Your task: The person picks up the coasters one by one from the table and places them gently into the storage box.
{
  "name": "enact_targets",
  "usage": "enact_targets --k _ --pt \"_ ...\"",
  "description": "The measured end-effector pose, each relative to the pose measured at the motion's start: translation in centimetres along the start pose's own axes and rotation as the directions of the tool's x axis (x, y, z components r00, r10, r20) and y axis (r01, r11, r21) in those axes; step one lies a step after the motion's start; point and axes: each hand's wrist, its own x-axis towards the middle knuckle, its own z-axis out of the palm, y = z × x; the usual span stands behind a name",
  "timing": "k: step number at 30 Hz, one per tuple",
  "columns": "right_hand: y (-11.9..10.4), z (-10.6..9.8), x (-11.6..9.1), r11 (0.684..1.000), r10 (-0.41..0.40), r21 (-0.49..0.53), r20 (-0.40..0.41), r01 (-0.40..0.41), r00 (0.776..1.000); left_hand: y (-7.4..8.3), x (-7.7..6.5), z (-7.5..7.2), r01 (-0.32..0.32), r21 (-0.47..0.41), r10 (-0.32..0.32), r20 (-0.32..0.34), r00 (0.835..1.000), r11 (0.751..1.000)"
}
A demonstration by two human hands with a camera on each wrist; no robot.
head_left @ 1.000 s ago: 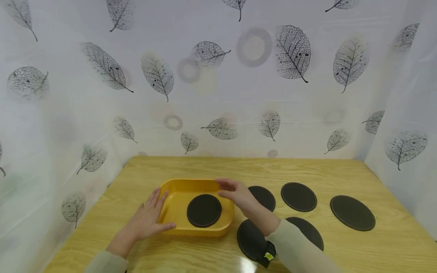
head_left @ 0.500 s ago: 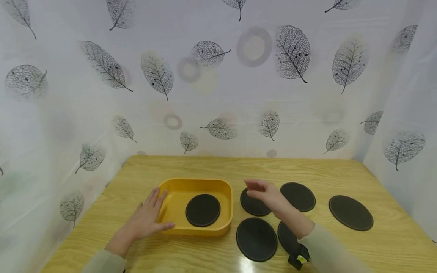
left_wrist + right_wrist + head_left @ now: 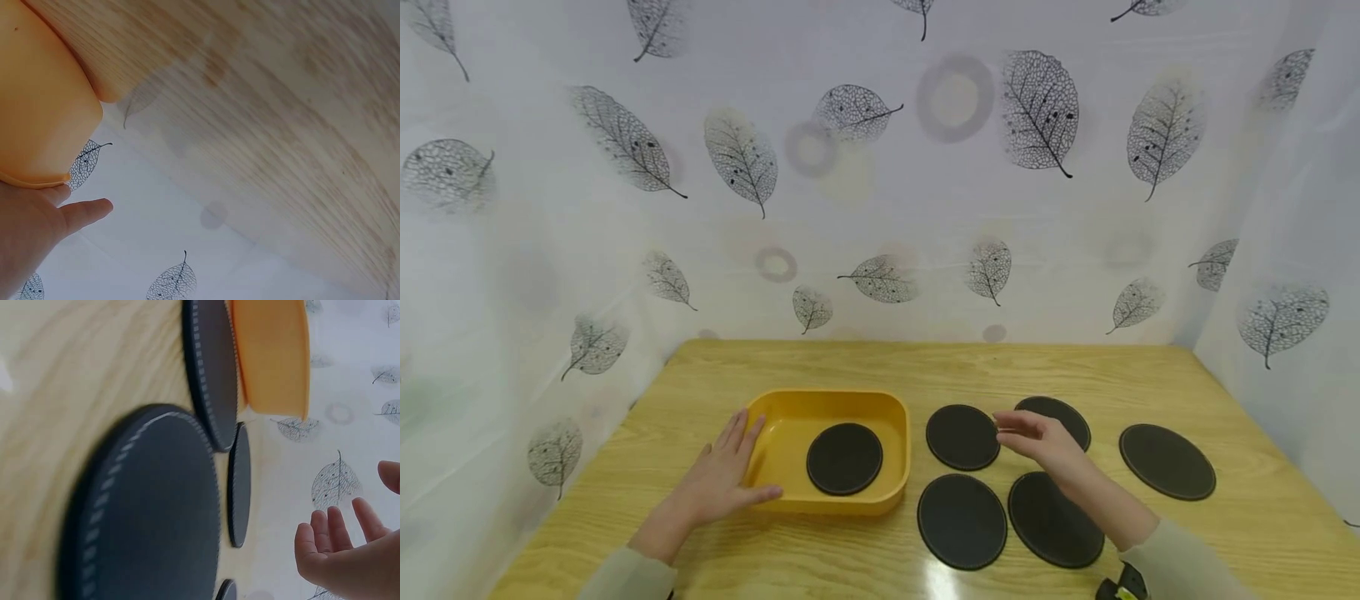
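A yellow plastic tray [image 3: 831,505] stands left of centre on the table, and one round black coaster [image 3: 845,459] lies inside it. My left hand [image 3: 718,475] rests on the tray's left rim with straight, spread fingers; the left wrist view shows the hand [image 3: 37,219] against the tray's edge [image 3: 50,112]. To the right, my right hand [image 3: 1045,446] hovers over the loose coasters, fingers relaxed and holding nothing. Below it are a near coaster [image 3: 962,522] and another coaster [image 3: 1054,521]. In the right wrist view, this hand [image 3: 350,550] is apart from the large stitched coaster [image 3: 156,512].
A far coaster [image 3: 962,437] lies just right of the tray. Another coaster [image 3: 1060,417] is partly behind my right hand, and one more coaster [image 3: 1167,461] sits at the far right. A leaf-patterned curtain [image 3: 880,208] stands behind the wooden table [image 3: 820,362].
My right hand has moved right, from above the tray's right side to over the loose coasters. The left hand stays on the tray, and the coaster inside it lies still.
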Motion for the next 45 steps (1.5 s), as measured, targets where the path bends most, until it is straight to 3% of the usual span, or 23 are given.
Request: enact_targets --k 7,16,31,45 --pt "1.6 -1.6 -1.2 0.999 0.040 -0.023 -0.032 -0.041 0.999 -0.1 0.0 0.1 -0.001 -0.005 0.001 0.008 1.000 1.000" --pt "2.1 -3.1 -2.2 0.994 0.076 -0.080 -0.038 -0.078 0.996 -0.1 -0.1 0.2 -0.007 -0.001 0.007 -0.006 1.000 1.000" --pt "2.7 -3.3 -2.4 0.982 0.110 -0.147 -0.053 -0.117 0.993 -0.1 0.0 0.2 -0.012 0.000 0.012 -0.004 1.000 1.000" --pt "3.7 -3.3 -2.6 0.953 0.055 -0.295 -0.049 -0.067 0.997 -0.1 0.0 0.1 -0.005 0.003 0.005 0.008 1.000 1.000"
